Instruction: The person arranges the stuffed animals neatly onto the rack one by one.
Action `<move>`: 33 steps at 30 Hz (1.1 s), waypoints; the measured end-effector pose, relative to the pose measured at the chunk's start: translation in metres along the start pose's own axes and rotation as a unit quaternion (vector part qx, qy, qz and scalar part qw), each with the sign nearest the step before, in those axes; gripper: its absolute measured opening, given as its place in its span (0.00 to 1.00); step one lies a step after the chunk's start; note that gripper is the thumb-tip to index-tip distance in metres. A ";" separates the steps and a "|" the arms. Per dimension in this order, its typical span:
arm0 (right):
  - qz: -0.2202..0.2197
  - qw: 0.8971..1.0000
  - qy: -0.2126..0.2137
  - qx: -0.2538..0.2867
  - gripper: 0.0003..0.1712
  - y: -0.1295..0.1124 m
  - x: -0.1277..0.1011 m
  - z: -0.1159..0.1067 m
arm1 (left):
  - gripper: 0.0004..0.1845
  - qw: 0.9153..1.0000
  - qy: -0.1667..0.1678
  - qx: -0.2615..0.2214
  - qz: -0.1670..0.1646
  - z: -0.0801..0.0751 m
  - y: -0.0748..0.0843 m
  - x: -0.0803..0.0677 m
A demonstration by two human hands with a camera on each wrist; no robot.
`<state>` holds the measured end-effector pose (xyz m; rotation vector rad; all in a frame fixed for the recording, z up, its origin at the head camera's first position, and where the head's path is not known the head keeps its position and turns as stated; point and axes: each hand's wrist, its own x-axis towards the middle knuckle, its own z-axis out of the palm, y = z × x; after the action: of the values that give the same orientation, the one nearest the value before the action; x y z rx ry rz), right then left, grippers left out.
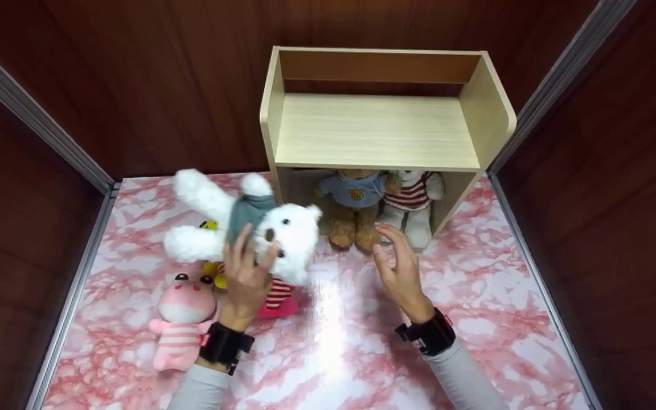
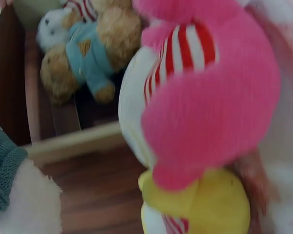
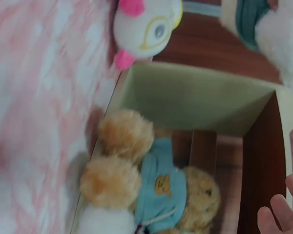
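My left hand (image 1: 248, 273) grips a white plush bear (image 1: 282, 233) in a teal top, lifted above the pink marble table (image 1: 476, 319); its white fur and teal top (image 2: 5, 170) show at the left wrist view's edge. My right hand (image 1: 399, 267) hovers open, fingers spread, just in front of a brown bear in a blue shirt (image 1: 356, 205) (image 3: 156, 187) and a white bear in a striped shirt (image 1: 413, 202). Both sit in the lower bay of a light wooden shelf (image 1: 373, 131). Fingertips (image 3: 283, 214) of my right hand show in the right wrist view.
A pink striped plush (image 1: 183, 319) lies at the table's left. A pink, white and yellow striped toy (image 1: 274, 296) (image 2: 205, 112) sits under my left hand. Dark wood panels wall in three sides. The shelf's upper level holds nothing.
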<state>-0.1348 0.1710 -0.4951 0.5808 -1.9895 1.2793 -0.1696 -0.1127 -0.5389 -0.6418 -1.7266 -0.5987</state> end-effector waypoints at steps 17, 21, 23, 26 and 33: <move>0.329 0.890 -0.129 0.288 0.35 -0.007 -0.012 0.028 | 0.22 0.996 -0.052 -0.024 0.069 0.039 0.050 -0.020; 0.324 0.891 -0.121 0.295 0.38 -0.004 -0.008 0.025 | 0.25 0.994 -0.081 -0.041 0.065 0.044 0.057 -0.023; 0.322 0.895 -0.108 0.288 0.38 -0.001 -0.006 0.022 | 0.30 0.990 -0.108 -0.069 0.062 0.045 0.058 -0.023; 0.328 0.904 -0.081 0.262 0.38 0.004 -0.003 0.017 | 0.37 0.980 -0.150 -0.117 0.060 0.045 0.056 -0.024; 0.334 0.914 -0.052 0.226 0.38 0.013 -0.001 0.005 | 0.41 0.974 -0.181 -0.126 0.049 0.040 0.042 -0.021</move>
<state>-0.1452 0.1718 -0.5049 0.1577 -2.0623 2.2005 -0.1640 -0.0569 -0.5662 -1.0628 -1.9582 -0.6675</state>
